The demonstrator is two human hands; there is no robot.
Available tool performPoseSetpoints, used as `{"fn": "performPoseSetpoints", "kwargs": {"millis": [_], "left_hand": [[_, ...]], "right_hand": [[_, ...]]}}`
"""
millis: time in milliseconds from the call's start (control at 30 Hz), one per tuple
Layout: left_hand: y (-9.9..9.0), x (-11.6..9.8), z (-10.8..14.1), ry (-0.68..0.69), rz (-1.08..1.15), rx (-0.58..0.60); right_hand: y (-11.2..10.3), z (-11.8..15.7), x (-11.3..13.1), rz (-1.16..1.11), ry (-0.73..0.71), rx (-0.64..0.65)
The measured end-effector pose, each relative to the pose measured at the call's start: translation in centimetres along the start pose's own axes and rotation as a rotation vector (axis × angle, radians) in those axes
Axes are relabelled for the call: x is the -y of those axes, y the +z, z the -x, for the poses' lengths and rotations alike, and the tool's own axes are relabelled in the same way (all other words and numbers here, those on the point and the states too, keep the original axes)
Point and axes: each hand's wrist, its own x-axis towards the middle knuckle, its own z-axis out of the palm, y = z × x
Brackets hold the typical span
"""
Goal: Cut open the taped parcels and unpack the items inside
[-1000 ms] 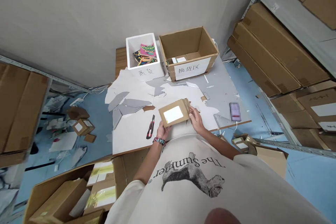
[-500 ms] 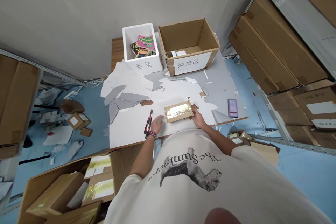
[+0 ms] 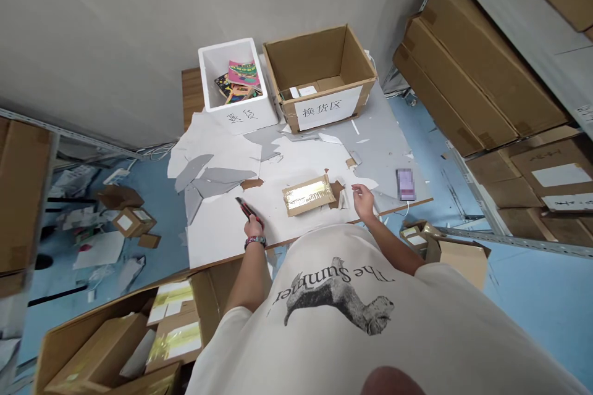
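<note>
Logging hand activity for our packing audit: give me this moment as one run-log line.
left hand: grip on utility knife | right hand: open, empty, apart from kraft mailer | mailer on white board

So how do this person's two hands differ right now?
The left hand grips a red-and-black utility knife, while the right hand holds nothing. The left wrist wears a patterned wristband; the right wrist is bare. The right hand is beside the small kraft parcel, and the left hand is farther from it. Both hands are ungloved and near the front edge of the white board.
</note>
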Motion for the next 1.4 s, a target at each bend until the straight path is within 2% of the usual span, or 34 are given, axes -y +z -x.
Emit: {"fn": "performPoseSetpoints", "kwargs": {"millis": [100,133,167,267,300,367,433,500,600,667,733,833,1033,1133,1267,1400], "left_hand": [[4.1,-1.2,2.1,0.031,0.136,-0.070],[5.1,-1.5,3.2,0.061,0.183,-0.036],[5.8,-1.8,4.3,0.107,0.229,0.058],[6.2,-2.5,7.4,0.211,0.182,0.339],[5.9,-2.8,8.0,0.238,0.130,0.361],[5.0,-3.3,8.4,0.298,0.047,0.291],[4.3,-3.8,8.0,0.346,0.019,0.199],[3.8,-4.2,7.2,0.336,0.037,0.200],[3.6,-4.4,5.9,0.260,0.074,0.368],[3.6,-4.3,5.2,0.240,0.059,0.498],[3.7,-4.2,5.0,0.257,0.027,0.592],[3.9,-4.1,4.9,0.297,0.016,0.658],[4.2,-4.2,4.8,0.408,-0.037,0.669],[4.1,-4.2,4.4,0.364,-0.077,0.642],[4.2,-4.0,3.8,0.295,-0.150,0.590],[4.5,-3.6,3.4,0.290,-0.179,0.565]], "right_hand": [[2.2,0.8,3.7,-0.170,-0.026,0.167],[3.2,1.1,5.0,-0.237,-0.018,0.262],[4.3,1.3,6.3,-0.309,0.002,0.368],[7.3,1.5,9.2,-0.511,0.122,0.627],[8.1,1.4,9.8,-0.556,0.167,0.651],[8.9,0.9,10.5,-0.566,0.219,0.608],[8.6,0.1,10.7,-0.430,0.162,0.561],[7.3,-0.6,10.6,-0.189,-0.030,0.609],[4.8,-1.5,10.9,0.159,-0.385,0.771],[3.6,-2.0,11.5,0.342,-0.522,0.860],[3.2,-2.3,12.4,0.500,-0.595,0.930],[3.7,-2.8,13.8,0.663,-0.684,0.986],[6.5,-3.3,15.6,0.748,-0.807,1.037],[7.3,-3.7,15.7,0.777,-0.836,1.050],[6.3,-5.1,15.0,0.789,-0.799,1.037],[3.2,-6.8,13.8,0.910,-0.764,1.034]]}}
